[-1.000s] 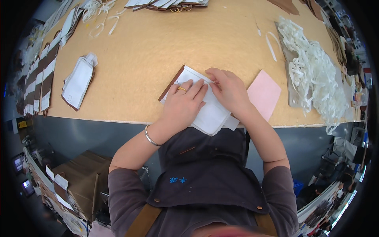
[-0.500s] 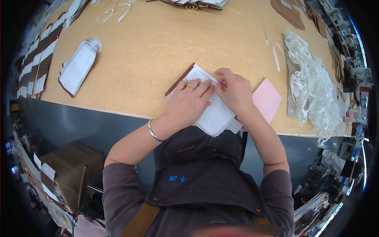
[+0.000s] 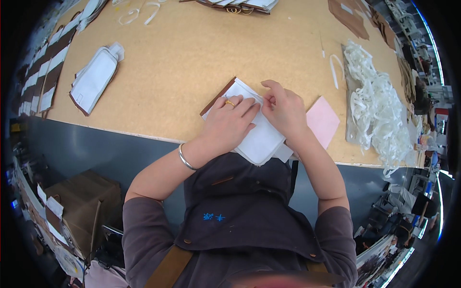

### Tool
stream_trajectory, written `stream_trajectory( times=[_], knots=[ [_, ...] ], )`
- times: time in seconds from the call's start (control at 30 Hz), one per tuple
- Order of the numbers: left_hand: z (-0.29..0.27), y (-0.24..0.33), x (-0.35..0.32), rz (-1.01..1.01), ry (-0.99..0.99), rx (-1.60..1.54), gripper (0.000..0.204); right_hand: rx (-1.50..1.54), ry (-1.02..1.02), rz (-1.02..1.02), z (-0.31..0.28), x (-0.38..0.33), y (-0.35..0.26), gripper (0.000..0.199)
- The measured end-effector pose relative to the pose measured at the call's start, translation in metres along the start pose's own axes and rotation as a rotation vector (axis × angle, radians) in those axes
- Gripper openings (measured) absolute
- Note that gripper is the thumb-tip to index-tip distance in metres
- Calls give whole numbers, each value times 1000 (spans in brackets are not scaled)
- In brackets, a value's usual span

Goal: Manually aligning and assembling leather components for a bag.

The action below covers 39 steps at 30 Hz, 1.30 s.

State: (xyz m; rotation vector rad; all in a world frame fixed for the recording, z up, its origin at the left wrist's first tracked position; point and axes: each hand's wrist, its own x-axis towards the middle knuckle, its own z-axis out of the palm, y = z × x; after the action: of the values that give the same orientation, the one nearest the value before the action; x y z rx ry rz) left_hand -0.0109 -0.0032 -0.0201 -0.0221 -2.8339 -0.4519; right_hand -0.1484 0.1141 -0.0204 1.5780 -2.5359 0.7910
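Head view showed a big tan worktop with a white pouch near its front edge. Left hand pressed it flat, fingers spread; right hand pinched its top edge. If that pinch slipped, the edge could crease crooked.

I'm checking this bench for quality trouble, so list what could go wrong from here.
1. The white piece hangs over the table edge toward the person; if the left hand lifts, it may slide off.
2. The right hand pinches its top edge; a slip could crease it crooked.
3. The pile of white strips lies close on the right and might snag a sleeve.
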Motion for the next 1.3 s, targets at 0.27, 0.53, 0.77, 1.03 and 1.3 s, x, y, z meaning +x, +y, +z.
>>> stream_trajectory(
  times=[0.27, 0.53, 0.77, 1.03, 1.3],
  knots=[
    [4, -6, 3, -79, 24, -110, 43, 311, -131, 295, -15, -20, 2, 21],
    [11, -6, 6, -90, 36, -3, 45, 370, -83, 319, -8, -28, 3, 14],
    [9, -8, 4, -31, 43, 99, 39, 160, -17, 171, -3, -27, -1, 18],
    [3, -4, 14, -49, 27, 31, 36, -172, -81, 84, -19, -38, -4, 27],
    [-12, -24, 13, -236, 187, 15, 39, 61, -24, 152, -40, -61, 13, 23]
  ],
)
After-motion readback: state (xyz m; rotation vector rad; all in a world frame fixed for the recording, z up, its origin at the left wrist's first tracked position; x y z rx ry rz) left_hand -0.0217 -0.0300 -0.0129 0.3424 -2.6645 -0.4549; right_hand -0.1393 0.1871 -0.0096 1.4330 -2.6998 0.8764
